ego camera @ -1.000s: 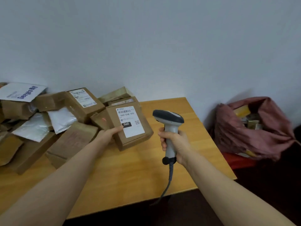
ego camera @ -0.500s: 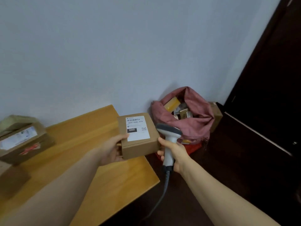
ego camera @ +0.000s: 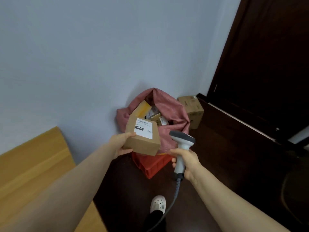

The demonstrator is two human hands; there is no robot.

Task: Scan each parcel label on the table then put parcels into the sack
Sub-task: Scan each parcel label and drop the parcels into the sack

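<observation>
Parcel (ego camera: 142, 145), brown cardboard box, white shipping label (ego camera: 144, 128) uppermost, bearing a barcode and a black block with white figures; held in the air clear of the table (ego camera: 33, 164), in front of the sack and partly overlapping its mouth in this view. Left hand (ego camera: 119, 145): grips the box at its near left corner. Right hand (ego camera: 186, 160): wrapped round the grip of a grey-and-white barcode scanner (ego camera: 182, 138), head pointing away toward the sack, grey cable (ego camera: 175, 195) trailing down toward the floor. Hands apart, the scanner just beside the box's right edge. Sack (ego camera: 170, 106): dusty-pink fabric, mouth open, propped against the wall on a red plastic crate (ego camera: 151, 164), several boxes already inside, one with yellow tape uppermost. Step in hand, as judged: deposit of the parcel; whether its label has been read cannot be told here. Handling note: carry the box forward until it is over the open mouth, lower it past the rim before loosening the grip, and lay it flat beside the taped box so that it neither catches the slack fabric nor slides off the heap. Hold scanner and cable back to the right, away from the opening. Risk: the rim may fold inward under a glancing corner.
</observation>
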